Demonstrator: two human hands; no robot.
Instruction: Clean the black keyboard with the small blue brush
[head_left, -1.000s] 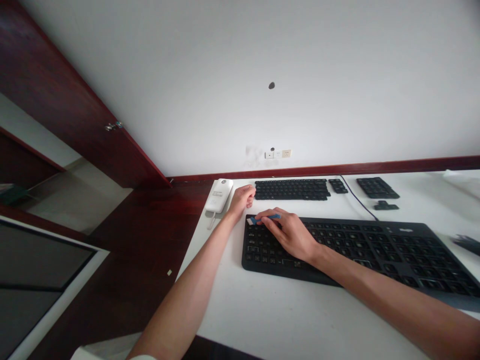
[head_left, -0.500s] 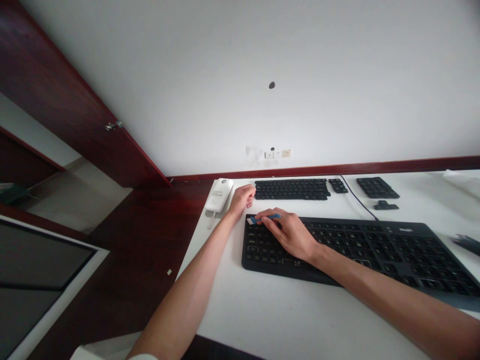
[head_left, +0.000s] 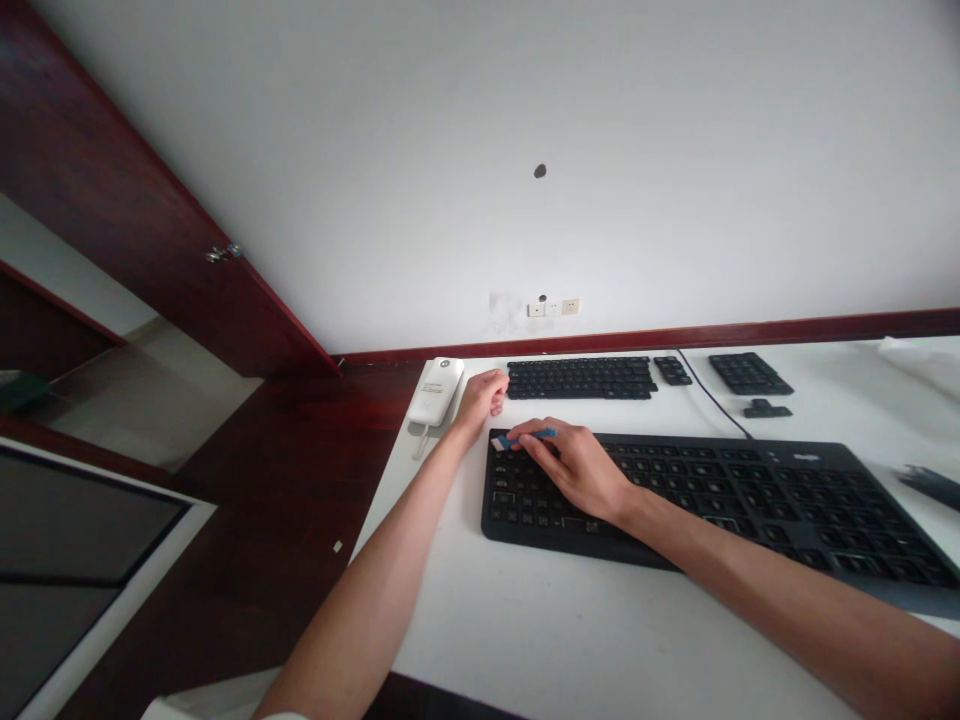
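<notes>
My right hand point(head_left: 574, 462) pinches a small blue brush point(head_left: 550, 433), its pale bristles set down at the far left corner of a black keyboard point(head_left: 675, 560). The keyboard's keycaps are off, so its bare switch places show, partly covered by my right hand and forearm. My left hand point(head_left: 484, 393) is curled into a fist on the white table, just left of a block of black keycaps point(head_left: 581, 378) laid out in rows. Nothing shows sticking out of the fist; its inner side is hidden.
A white device point(head_left: 436, 390) with a short cable lies at the table's left edge. Smaller keycap groups sit at the back: a narrow cluster point(head_left: 672, 371), a number-pad block point(head_left: 750, 373) and arrow keys point(head_left: 766, 409). A dark object point(head_left: 934, 487) lies far right.
The view has shifted very slightly. Both hands keep nearly the same places, with the brush still at the keyboard's far left corner.
</notes>
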